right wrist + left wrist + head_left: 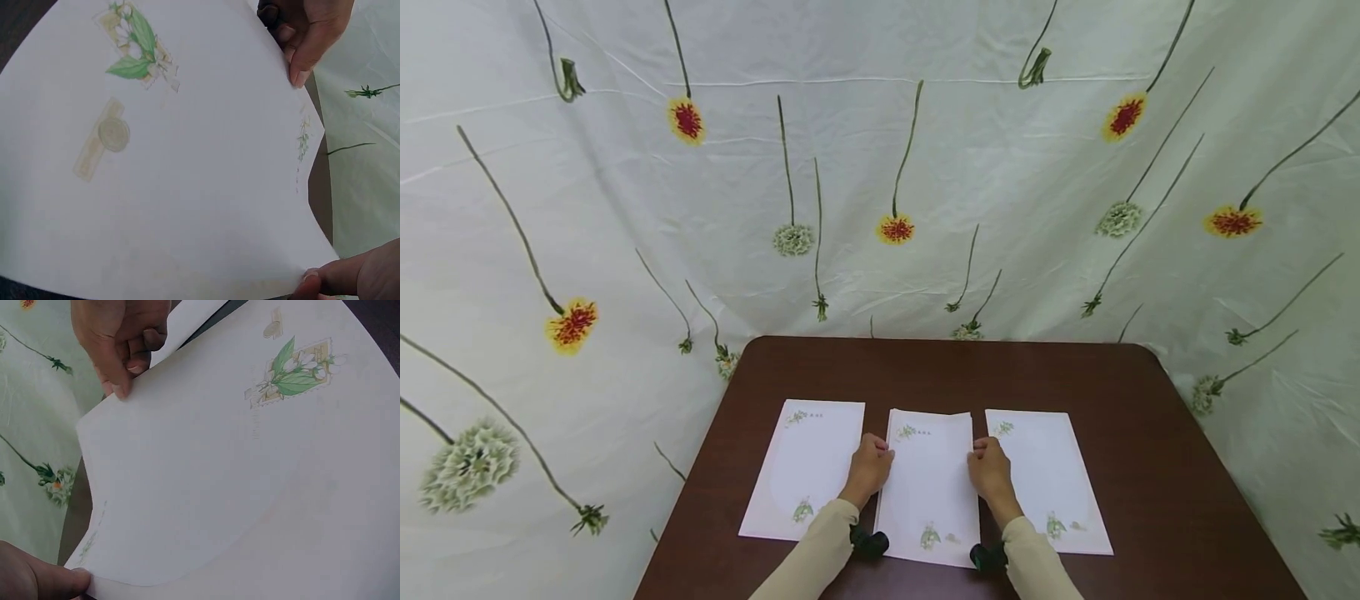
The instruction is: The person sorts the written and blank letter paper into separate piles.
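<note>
Pale cloth [722, 200], printed with flowers on long stems, hangs behind the middle sheet [925, 492] and spreads beyond it on both sides, with some creases. Beneath the middle sheet is a dark brown desk [925, 375], whose far corners are rounded. The middle sheet is between the two hands, and in the wrist views it is bent in a curve; I cannot tell if it is one paper or several layers. To its left, the left sheet [808, 467] lies on the desk; to its right is the right sheet [1045, 479], also lying there. Beige sleeves [812, 550] reach from the near side, one on each side of the middle sheet. The left hand [869, 465] pinches the left edge of the middle sheet, and the right hand [991, 471] pinches its right edge. Smaller than these, a green plant print [929, 536] is near the bottom of the middle sheet.
</note>
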Demonstrator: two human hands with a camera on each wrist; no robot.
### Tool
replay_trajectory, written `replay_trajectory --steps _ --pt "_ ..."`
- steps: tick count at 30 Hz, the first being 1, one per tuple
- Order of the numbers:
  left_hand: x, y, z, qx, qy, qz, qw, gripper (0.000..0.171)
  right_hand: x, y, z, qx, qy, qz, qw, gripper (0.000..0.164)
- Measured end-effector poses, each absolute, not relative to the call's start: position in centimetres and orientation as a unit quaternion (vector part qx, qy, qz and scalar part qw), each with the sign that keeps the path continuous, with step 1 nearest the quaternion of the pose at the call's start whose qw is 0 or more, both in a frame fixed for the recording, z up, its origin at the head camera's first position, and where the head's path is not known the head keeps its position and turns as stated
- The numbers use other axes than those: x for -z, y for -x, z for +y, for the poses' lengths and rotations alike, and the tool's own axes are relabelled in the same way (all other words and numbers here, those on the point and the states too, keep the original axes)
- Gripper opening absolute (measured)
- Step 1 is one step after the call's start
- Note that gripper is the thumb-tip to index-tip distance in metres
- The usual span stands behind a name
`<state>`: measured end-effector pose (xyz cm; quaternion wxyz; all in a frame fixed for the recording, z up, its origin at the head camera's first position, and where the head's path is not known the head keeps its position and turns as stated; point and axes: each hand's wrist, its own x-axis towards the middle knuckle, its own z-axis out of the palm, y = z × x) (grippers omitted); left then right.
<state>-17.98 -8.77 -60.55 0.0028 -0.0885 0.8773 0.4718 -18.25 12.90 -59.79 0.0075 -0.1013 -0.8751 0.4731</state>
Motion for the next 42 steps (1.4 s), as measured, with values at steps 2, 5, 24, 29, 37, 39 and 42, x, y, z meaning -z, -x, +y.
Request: replay_trajectory --steps 2,5,24,29,37,39,42 --pt "60.1 18.0 -9.0 -0.467 0.086 0.880 0.011 0.013 59.7 18.4 13.0 -0.460 0.091 -0.883 0.017 0.014" --pt "59.5 18.2 -9.5 -0.453 0.076 0.888 0.019 0.014 59.6 18.6 13.1 -0.442 0.072 -0.894 0.029 0.009" --pt "57.4 19.5 -15.8 -0.415 0.102 0.904 0.021 0.019 57.6 20.2 8.0 -0.441 -0.001 -0.897 0.031 0.008" --pt "57.6 19.5 -18.3 -0.402 0.109 0.909 0.004 0.018 57.7 20.9 5.5 -0.450 -0.007 -0.893 0.015 0.009" --pt "57.5 19.0 -22.5 -0.388 0.142 0.911 -0.003 0.020 57.6 21.1 1.6 -0.471 -0.020 -0.882 -0.003 0.010" --pt "57.6 18.7 -23.3 -0.387 0.151 0.910 -0.003 0.020 57.7 21.2 0.8 -0.473 -0.024 -0.881 -0.002 0.010" --pt "57.6 18.3 -24.4 -0.395 0.164 0.904 0.001 0.021 57.8 21.3 -0.5 -0.473 -0.024 -0.881 -0.007 0.010"
